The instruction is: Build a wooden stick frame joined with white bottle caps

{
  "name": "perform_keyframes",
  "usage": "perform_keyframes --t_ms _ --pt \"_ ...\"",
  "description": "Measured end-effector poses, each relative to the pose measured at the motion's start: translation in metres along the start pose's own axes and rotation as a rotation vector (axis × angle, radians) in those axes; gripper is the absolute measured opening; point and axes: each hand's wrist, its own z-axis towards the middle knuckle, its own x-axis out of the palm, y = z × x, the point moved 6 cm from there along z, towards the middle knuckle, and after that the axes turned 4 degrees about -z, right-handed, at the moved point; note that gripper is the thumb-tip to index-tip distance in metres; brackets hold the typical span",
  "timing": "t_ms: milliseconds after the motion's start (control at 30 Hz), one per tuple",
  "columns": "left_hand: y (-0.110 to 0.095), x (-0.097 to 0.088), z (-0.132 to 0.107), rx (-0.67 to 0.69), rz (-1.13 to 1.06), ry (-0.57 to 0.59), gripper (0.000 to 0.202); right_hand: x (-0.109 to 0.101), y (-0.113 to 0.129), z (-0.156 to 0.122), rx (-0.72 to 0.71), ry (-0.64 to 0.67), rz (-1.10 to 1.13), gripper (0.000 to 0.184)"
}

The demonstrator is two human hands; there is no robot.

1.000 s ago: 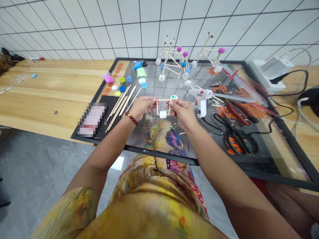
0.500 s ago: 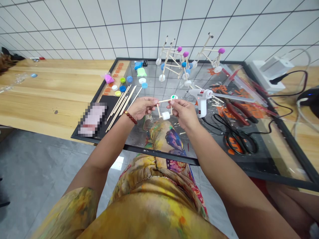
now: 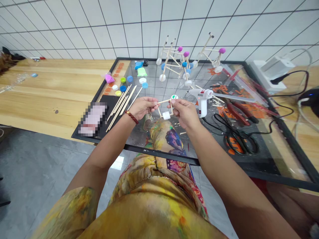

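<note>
Between my hands is a small frame of wooden sticks (image 3: pixel 163 101) with a white cylinder (image 3: pixel 166 115) at its near side. My left hand (image 3: pixel 144 108) pinches the frame's left corner between thumb and fingers. At the right corner, my right hand (image 3: pixel 183 111) is closed on the frame too. A white bottle cap with a green mark (image 3: pixel 174 97) shows just beyond my right fingertips. To the right of that hand stands a white hot glue gun (image 3: pixel 203 99). Several loose wooden sticks (image 3: pixel 122 104) lie left of my left hand.
Finished-looking stick models with caps and purple balls (image 3: pixel 179 64) stand at the back. Coloured bottle caps (image 3: pixel 129 79) and clay packets (image 3: pixel 141 72) sit back left. Black scissors (image 3: pixel 240 139), red-handled pliers (image 3: pixel 238 113) and a cable lie right. A power strip (image 3: pixel 269 78) is far right.
The stick frame has tilted very slightly between my hands. Both hands keep their grip and hardly move; the rest of the table stays as it was.
</note>
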Motion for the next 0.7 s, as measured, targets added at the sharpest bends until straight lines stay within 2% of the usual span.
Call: perform_keyframes --t_ms 267,433,533,700 --pt "-0.002 0.001 -0.004 0.054 0.076 -0.056 0.018 -0.001 -0.001 0.001 0.011 -0.006 0.056 0.035" --pt "-0.002 0.003 -0.004 0.013 -0.103 -0.048 0.022 -0.004 0.006 0.000 -0.065 -0.036 0.021 0.044" --pt "-0.002 0.001 -0.003 -0.038 -0.265 -0.089 0.023 -0.005 0.008 0.000 -0.096 -0.061 0.009 0.046" --pt "0.000 0.001 -0.004 -0.081 -0.486 -0.152 0.022 0.010 0.006 -0.002 -0.099 0.075 -0.041 0.053"
